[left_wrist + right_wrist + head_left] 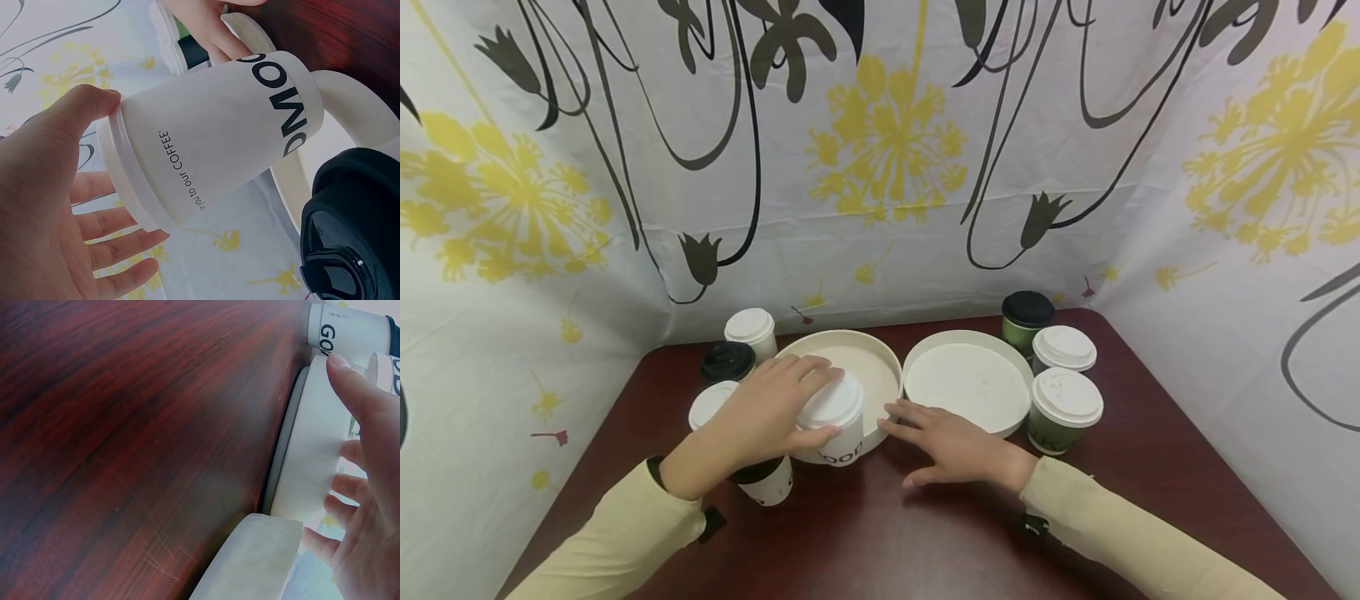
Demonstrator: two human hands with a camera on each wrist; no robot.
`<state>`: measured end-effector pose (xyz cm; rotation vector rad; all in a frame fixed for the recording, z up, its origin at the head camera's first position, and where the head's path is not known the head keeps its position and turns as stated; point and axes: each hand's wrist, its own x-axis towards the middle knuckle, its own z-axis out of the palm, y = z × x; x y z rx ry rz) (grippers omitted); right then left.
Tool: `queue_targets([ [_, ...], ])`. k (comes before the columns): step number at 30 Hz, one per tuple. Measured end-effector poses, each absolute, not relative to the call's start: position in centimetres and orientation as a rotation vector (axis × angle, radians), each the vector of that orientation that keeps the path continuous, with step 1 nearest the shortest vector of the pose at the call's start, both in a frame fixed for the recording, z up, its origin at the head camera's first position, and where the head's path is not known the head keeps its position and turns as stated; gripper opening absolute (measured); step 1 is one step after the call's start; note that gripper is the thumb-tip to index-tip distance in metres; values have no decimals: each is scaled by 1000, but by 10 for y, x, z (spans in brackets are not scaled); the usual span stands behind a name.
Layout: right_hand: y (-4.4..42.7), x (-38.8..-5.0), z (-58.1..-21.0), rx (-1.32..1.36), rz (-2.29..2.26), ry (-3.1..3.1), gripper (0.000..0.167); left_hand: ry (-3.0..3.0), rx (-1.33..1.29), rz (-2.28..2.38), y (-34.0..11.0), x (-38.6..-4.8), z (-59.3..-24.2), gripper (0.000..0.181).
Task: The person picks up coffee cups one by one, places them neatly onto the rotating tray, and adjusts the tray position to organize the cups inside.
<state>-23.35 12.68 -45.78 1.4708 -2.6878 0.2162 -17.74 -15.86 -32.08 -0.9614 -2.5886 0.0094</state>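
My left hand grips a white paper coffee cup by its white lid, thumb on one side and fingers round the other. The cup hangs over the front of the left round cream tray; dark lettering shows on its side in the left wrist view. My right hand holds nothing. Its fingers are spread, with the tips near the rims where the left tray meets the right round tray; whether they touch is unclear. A black-lidded white cup stands under my left wrist, partly hidden.
Left of the trays stand a white-lidded cup, a black-lidded cup and another white lid. On the right are a green cup with black lid and two white-lidded cups. A patterned cloth hangs behind the dark table.
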Motion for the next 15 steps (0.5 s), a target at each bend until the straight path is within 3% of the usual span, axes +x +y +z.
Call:
queue_targets([
  [15,128,-235,-460,1474,224,-2670,88,-2584,-962,8,-160,-186,-320,66],
])
